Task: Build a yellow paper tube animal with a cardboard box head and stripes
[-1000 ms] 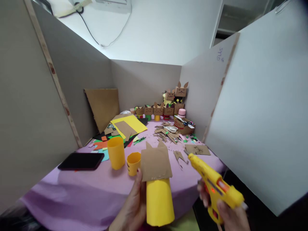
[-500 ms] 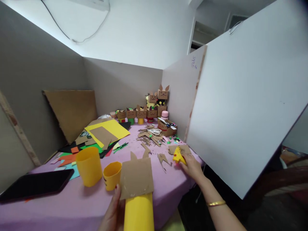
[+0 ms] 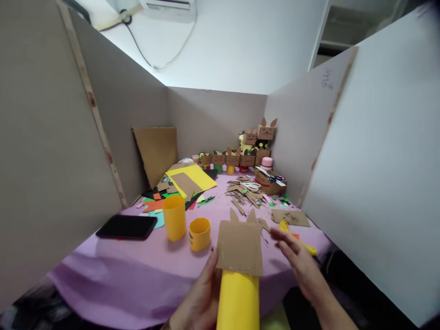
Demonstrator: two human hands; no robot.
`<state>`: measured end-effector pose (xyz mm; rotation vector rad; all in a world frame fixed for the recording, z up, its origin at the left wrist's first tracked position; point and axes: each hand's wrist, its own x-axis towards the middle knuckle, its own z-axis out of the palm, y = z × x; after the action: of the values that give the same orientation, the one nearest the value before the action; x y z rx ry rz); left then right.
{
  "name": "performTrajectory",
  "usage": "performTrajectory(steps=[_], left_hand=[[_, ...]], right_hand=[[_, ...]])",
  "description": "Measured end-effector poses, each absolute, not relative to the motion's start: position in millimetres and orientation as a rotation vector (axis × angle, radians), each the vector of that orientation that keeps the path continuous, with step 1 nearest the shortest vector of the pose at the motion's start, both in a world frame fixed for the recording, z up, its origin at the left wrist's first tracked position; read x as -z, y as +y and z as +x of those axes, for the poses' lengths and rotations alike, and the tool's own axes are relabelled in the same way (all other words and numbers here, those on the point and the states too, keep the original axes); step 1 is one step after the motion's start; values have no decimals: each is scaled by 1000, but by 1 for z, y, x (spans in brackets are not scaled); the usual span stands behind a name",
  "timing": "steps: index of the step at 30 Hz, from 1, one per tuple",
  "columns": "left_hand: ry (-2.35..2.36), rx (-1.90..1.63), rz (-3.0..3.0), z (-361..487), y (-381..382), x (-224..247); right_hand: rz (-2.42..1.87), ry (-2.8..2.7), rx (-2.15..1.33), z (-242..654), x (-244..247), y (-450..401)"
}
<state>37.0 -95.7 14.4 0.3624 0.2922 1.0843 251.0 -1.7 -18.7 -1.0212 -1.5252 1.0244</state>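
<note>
My left hand (image 3: pixel 206 293) is closed on a cardboard figure from its left side. The figure has a square brown cardboard head (image 3: pixel 239 247) with two pointed ears on top, joined to a yellow paper tube (image 3: pixel 238 300) below. My right hand (image 3: pixel 300 263) hovers over the table's right part with fingers stretched out and holds nothing. Just beyond it lies a yellow glue gun (image 3: pixel 311 250), partly hidden by that hand, close to a stained piece of cardboard (image 3: pixel 291 217). To the left stand a tall yellow paper cylinder (image 3: pixel 174 219) and a shorter yellow ring (image 3: pixel 200 236) with dark marks.
A black phone (image 3: pixel 127 227) lies at the left. Coloured paper sheets (image 3: pixel 206 181), cardboard scraps (image 3: pixel 245 195) and white-handled scissors (image 3: pixel 250 186) cover the table's middle and back. Several cardboard-headed figures (image 3: pixel 232 159) stand along the rear near a cardboard box (image 3: pixel 270 184). Grey partitions (image 3: pixel 216 114) surround the table.
My right hand has let go of the glue gun, now lying on the table, and moved toward the figure. My left hand still holds the figure. The view has swung left.
</note>
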Motion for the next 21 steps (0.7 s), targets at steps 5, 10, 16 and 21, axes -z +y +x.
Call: performTrajectory(steps=[5,10,16,21], left_hand=[[298,-986,382,43,-101,-16],[306,-963,443,41,-103,-12],[781,-1156,680,29,-98,-3],[1281,-1753,643,-40,-87,1]], right_hand=[[-542,-1048,-1963,193,34,-48],[-504,-955,-2036,184,50,-51],[-526,-892,-2046,199,53,-44],[-457,-629,-2084,212,47,-35]])
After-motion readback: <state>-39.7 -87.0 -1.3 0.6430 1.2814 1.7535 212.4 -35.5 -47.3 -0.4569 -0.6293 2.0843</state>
